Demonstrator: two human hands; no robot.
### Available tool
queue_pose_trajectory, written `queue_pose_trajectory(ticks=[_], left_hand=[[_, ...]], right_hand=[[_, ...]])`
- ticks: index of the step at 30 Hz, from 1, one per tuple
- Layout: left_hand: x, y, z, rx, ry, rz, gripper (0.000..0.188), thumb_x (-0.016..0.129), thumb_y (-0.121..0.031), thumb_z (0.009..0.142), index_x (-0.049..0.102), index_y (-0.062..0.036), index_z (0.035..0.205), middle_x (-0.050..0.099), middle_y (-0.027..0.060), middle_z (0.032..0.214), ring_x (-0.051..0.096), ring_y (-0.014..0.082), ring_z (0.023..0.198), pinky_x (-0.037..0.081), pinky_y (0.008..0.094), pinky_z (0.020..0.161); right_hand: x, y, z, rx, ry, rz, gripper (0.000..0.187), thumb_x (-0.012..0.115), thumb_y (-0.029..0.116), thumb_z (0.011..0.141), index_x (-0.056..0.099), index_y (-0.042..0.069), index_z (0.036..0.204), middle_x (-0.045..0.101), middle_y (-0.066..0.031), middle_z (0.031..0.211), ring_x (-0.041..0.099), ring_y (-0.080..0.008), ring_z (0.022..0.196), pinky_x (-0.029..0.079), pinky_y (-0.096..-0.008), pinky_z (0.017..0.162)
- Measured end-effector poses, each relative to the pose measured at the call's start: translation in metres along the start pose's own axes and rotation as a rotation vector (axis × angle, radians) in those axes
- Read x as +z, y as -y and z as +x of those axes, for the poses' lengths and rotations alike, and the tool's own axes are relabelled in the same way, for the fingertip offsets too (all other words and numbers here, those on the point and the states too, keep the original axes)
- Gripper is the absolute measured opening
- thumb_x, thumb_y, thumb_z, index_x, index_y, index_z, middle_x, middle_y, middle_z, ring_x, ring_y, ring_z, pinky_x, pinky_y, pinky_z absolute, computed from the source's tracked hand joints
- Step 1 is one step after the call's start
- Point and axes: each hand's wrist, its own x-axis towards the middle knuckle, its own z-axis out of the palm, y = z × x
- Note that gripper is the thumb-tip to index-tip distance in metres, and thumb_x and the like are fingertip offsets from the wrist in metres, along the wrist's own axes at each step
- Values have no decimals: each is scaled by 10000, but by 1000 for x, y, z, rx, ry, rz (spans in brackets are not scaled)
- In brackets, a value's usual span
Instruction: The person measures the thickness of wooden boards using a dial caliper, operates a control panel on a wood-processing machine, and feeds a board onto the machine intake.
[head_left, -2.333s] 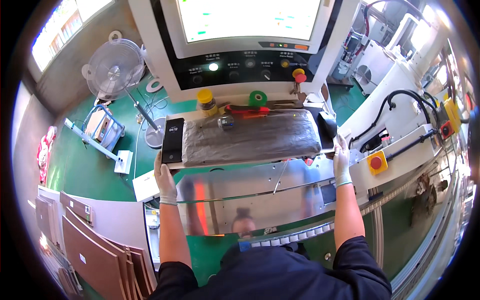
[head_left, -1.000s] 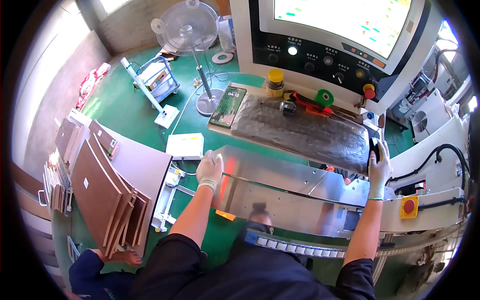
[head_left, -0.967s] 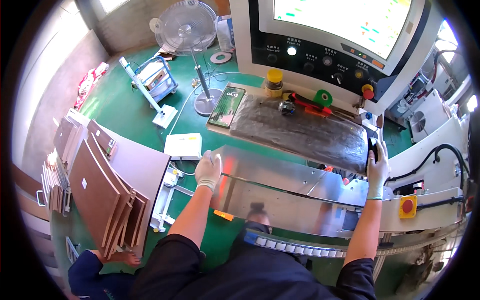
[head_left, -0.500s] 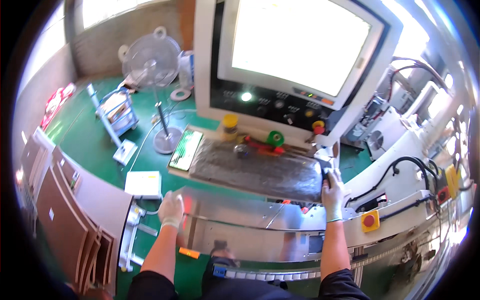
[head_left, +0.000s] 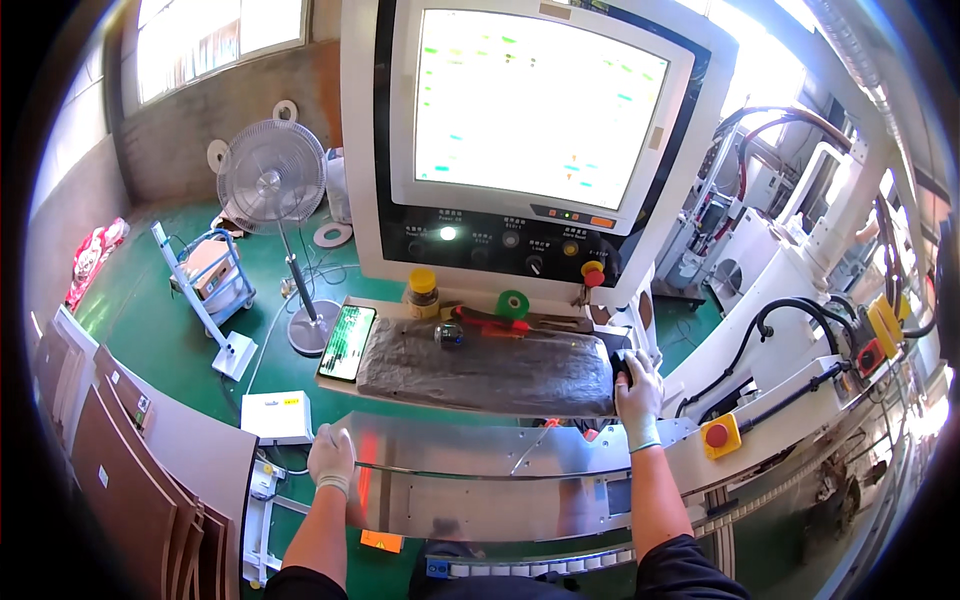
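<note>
My right hand (head_left: pixel 638 395), in a white glove, is curled over a black computer mouse (head_left: pixel 622 366) at the right end of the console shelf. My left hand (head_left: pixel 331 457), also gloved, is closed at the left edge of a shiny metal machine cover (head_left: pixel 450 445); its fingertips are partly hidden. Above stands a control cabinet with a lit screen (head_left: pixel 535 105) and a row of knobs and buttons (head_left: pixel 510 240). A keyboard-length shape under crinkled dark plastic film (head_left: pixel 480 370) lies along the shelf, with a phone-like lit screen (head_left: pixel 347 342) on its left.
Behind the film lie a yellow-lidded jar (head_left: pixel 423 292), green tape roll (head_left: pixel 513 304) and red-handled tool (head_left: pixel 485 322). A red emergency button (head_left: pixel 717 436) sits on the right. Brown panels (head_left: pixel 125 490) lean at left; a fan (head_left: pixel 270 180) and blue trolley (head_left: pixel 212 280) stand beyond.
The view has tilted and shifted, so the console sits further left and its screen is clearer. My right hand stays on the mouse, and my left stays at the cover's edge.
</note>
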Motion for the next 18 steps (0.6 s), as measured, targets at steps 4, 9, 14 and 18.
queue_pose_trajectory(ticks=[4, 9, 14, 18], left_hand=[[3, 3, 0, 10, -26, -3, 540, 570, -417, 999, 622, 1, 1336, 724, 272, 1204, 695, 451, 1124, 546, 517, 976], [2, 2, -1, 39, -27, 17, 546, 563, -419, 1002, 620, 8, 1337, 726, 276, 1194, 700, 448, 1109, 551, 519, 962], [5, 6, -1, 28, -40, 12, 539, 561, -420, 1002, 624, 5, 1327, 730, 272, 1175, 705, 446, 1093, 551, 522, 954], [2, 2, -1, 46, -39, 13, 541, 550, -427, 1002, 620, 1, 1324, 723, 276, 1186, 700, 450, 1099, 548, 524, 958]], right_hand=[[0, -2, -3, -41, -49, 50, 461, 704, 194, 905, 698, 128, 1362, 607, -137, 1504, 596, -406, 1294, 442, -486, 1130], [-13, 6, -3, -107, 43, -3, 471, 699, 187, 900, 692, 149, 1369, 617, -125, 1490, 584, -410, 1309, 440, -488, 1136], [-10, 8, -3, -44, 28, 5, 472, 699, 190, 895, 697, 160, 1366, 619, -121, 1489, 584, -403, 1316, 435, -483, 1146], [-10, 4, -5, -42, 33, 71, 470, 711, 188, 883, 708, 164, 1353, 625, -113, 1486, 592, -380, 1320, 435, -478, 1151]])
